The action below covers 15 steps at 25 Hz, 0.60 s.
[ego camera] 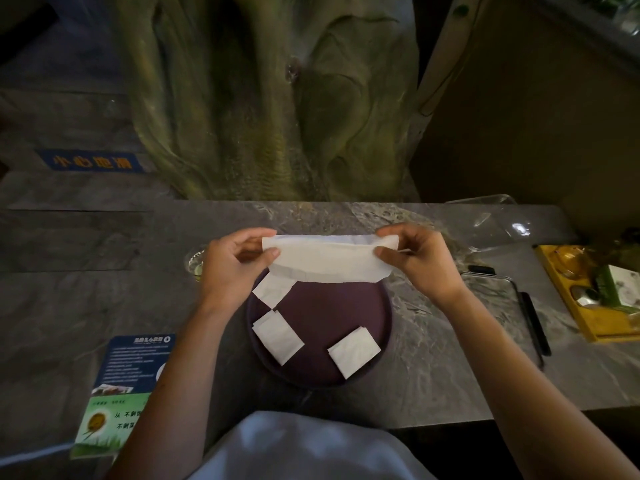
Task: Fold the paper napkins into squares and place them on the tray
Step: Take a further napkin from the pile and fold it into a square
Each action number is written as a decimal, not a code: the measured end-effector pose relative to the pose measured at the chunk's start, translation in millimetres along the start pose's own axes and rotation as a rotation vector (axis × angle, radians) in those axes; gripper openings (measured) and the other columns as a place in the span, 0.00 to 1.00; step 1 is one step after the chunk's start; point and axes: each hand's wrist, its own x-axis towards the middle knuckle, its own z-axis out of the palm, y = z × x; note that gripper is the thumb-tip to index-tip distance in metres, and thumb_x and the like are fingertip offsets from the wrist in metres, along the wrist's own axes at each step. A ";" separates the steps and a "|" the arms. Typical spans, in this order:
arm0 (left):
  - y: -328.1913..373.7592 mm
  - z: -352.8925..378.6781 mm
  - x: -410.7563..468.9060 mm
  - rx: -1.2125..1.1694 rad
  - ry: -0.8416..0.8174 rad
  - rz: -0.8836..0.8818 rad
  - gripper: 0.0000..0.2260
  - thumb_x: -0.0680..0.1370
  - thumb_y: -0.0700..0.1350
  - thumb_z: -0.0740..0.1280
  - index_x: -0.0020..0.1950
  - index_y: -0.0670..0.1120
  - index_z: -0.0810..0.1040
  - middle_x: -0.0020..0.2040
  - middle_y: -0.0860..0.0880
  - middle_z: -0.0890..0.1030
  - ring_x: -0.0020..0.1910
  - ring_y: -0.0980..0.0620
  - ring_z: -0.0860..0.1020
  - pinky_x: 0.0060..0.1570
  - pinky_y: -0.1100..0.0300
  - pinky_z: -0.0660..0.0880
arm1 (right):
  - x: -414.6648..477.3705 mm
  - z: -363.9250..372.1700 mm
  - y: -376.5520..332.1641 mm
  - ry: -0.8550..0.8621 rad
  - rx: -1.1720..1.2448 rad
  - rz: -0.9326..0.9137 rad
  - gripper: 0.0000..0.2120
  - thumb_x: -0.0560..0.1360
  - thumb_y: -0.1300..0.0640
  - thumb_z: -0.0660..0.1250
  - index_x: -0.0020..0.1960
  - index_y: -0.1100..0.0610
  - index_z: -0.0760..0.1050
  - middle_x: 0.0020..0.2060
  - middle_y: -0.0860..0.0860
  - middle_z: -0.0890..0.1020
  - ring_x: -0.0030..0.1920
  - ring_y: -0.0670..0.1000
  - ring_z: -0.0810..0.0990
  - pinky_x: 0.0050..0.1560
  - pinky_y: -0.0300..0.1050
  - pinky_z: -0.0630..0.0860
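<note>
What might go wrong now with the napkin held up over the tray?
1. The long napkin is pinched only at its ends by the left hand and right hand, in the air, so the next fold may come out crooked.
2. It hangs just over a folded square on the tray; lowering it might nudge that square.
3. A glass stands close beside the left hand and might get knocked.

**Legible Markings: Two Items Recorded**

1. Blue rectangular floor sign (91, 162), set on the dark stone floor (69, 237): yellow characters read "小心地滑".
2. Blue-and-green printed leaflet (121, 393), lying on the grey marble counter (433, 358): white characters on the green lower part begin "从 不剩" and "不剩", the remainder hidden. The heading and lines on the blue upper part are too small to read.
</note>
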 end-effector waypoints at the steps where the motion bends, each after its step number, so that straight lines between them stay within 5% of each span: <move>1: 1.0 0.3 1.6 0.007 0.002 0.009 0.12 0.71 0.36 0.74 0.50 0.51 0.83 0.40 0.56 0.83 0.37 0.65 0.80 0.40 0.73 0.73 | 1.8 -0.2 0.3 0.002 -0.027 -0.008 0.10 0.72 0.63 0.74 0.50 0.53 0.81 0.44 0.52 0.83 0.40 0.46 0.79 0.45 0.46 0.79; 4: 2.8 0.5 6.5 0.016 0.007 0.024 0.10 0.72 0.37 0.74 0.49 0.50 0.83 0.39 0.57 0.83 0.37 0.66 0.79 0.41 0.73 0.73 | 5.7 -1.8 0.0 0.002 -0.103 -0.047 0.07 0.73 0.59 0.73 0.50 0.51 0.81 0.44 0.45 0.82 0.40 0.42 0.79 0.46 0.46 0.79; 7: 3.8 0.9 9.6 0.031 0.007 0.030 0.09 0.73 0.39 0.73 0.46 0.54 0.82 0.38 0.62 0.84 0.39 0.64 0.80 0.42 0.71 0.74 | 8.1 -2.8 0.7 0.005 -0.124 -0.069 0.04 0.74 0.57 0.72 0.46 0.48 0.81 0.43 0.51 0.83 0.43 0.52 0.80 0.47 0.54 0.79; 11: 1.4 0.7 11.2 0.071 0.027 0.104 0.09 0.74 0.40 0.72 0.42 0.55 0.81 0.45 0.52 0.82 0.42 0.59 0.81 0.46 0.66 0.76 | 9.4 -5.5 -0.4 -0.006 -0.119 -0.099 0.08 0.74 0.56 0.72 0.42 0.43 0.79 0.46 0.42 0.78 0.54 0.53 0.78 0.52 0.49 0.77; 13: 1.7 0.9 12.7 0.030 0.012 0.091 0.09 0.74 0.39 0.72 0.42 0.54 0.81 0.47 0.54 0.82 0.44 0.58 0.81 0.47 0.66 0.76 | 12.1 -7.8 1.8 -0.054 -0.093 -0.111 0.05 0.75 0.57 0.71 0.43 0.48 0.81 0.51 0.42 0.78 0.59 0.50 0.77 0.56 0.49 0.75; 15: 2.6 2.0 12.6 -0.012 -0.028 0.040 0.09 0.75 0.39 0.71 0.42 0.54 0.81 0.43 0.58 0.84 0.43 0.60 0.82 0.45 0.68 0.76 | 13.5 -9.2 3.3 -0.083 -0.015 -0.091 0.02 0.77 0.58 0.69 0.46 0.56 0.80 0.49 0.51 0.81 0.51 0.50 0.80 0.50 0.52 0.77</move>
